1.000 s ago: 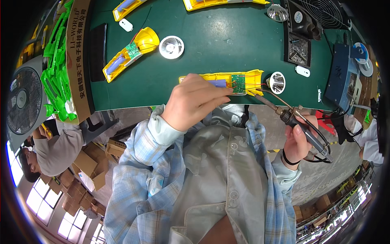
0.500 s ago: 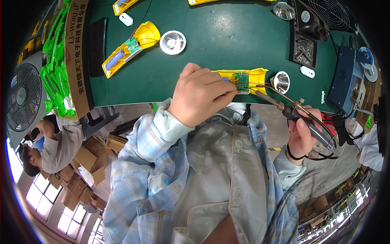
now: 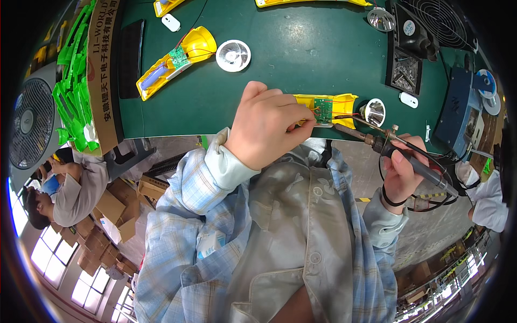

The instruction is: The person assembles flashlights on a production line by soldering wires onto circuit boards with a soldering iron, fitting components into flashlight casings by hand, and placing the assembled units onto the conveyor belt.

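Note:
My left hand (image 3: 271,128) lies over the left part of a yellow flashlight housing half (image 3: 347,106) at the table's near edge. Its thumb and forefinger pinch together beside the green circuit board (image 3: 323,110); whatever is between them is too small to make out. Gripped in my right hand (image 3: 401,175) is a soldering iron (image 3: 431,175) with a thin feed tube along it. The iron's tip points left, close to the board's near right edge; contact cannot be made out. Thin wires run from the board toward a silver reflector (image 3: 374,112) just right of the housing.
Another opened yellow housing (image 3: 199,40) and a round reflector (image 3: 233,56) lie farther left. A screw tray (image 3: 405,70), a white switch-like part (image 3: 409,99) and a blue solder-feeding machine (image 3: 455,107) stand right. Green shells (image 3: 75,91) fill a carton (image 3: 103,81). A co-worker (image 3: 81,188) sits left.
The soldering iron's rear end has swung slightly up and right, and its tip has shifted a little left. My left hand keeps its pinch. The whole view has moved slightly.

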Action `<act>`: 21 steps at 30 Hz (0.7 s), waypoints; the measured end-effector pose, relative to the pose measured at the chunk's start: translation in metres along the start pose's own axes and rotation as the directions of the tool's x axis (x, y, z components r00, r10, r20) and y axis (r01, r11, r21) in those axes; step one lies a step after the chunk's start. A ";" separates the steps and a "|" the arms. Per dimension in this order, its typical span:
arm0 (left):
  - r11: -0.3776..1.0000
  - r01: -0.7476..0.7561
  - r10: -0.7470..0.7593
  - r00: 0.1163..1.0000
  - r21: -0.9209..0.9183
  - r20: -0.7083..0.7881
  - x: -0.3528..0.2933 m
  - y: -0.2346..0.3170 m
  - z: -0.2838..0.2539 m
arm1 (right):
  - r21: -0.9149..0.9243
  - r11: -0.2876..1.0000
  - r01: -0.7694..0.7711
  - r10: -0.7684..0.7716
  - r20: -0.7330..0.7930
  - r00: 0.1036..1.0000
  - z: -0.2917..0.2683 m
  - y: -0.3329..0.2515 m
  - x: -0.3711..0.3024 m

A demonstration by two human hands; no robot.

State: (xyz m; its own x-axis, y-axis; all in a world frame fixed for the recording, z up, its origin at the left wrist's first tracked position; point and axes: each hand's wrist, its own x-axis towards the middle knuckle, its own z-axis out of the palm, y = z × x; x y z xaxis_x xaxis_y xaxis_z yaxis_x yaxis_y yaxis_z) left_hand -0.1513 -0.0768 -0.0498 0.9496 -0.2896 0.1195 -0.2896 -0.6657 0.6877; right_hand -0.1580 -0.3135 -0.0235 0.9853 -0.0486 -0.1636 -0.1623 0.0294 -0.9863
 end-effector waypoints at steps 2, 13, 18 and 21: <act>1.000 0.009 -0.009 1.000 0.007 0.001 0.000 0.000 0.001 | 0.003 1.000 0.003 -0.003 0.006 1.000 0.001 -0.001 0.001; 1.000 0.001 -0.001 1.000 0.022 -0.031 0.000 0.000 0.003 | -0.012 1.000 0.004 -0.004 0.031 1.000 0.001 0.000 0.002; 1.000 0.001 -0.001 1.000 0.019 -0.023 0.000 -0.001 0.002 | -0.012 1.000 -0.006 0.006 -0.001 1.000 0.003 0.001 0.000; 1.000 0.003 -0.002 1.000 0.020 -0.019 -0.001 -0.002 0.003 | -0.020 1.000 0.001 -0.001 -0.008 1.000 0.004 0.001 0.001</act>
State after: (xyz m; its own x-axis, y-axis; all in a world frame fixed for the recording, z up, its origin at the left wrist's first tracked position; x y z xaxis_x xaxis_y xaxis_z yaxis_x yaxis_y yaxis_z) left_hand -0.1521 -0.0773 -0.0529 0.9524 -0.2750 0.1313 -0.2892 -0.6799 0.6738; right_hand -0.1574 -0.3095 -0.0245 0.9850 -0.0570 -0.1630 -0.1627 0.0095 -0.9866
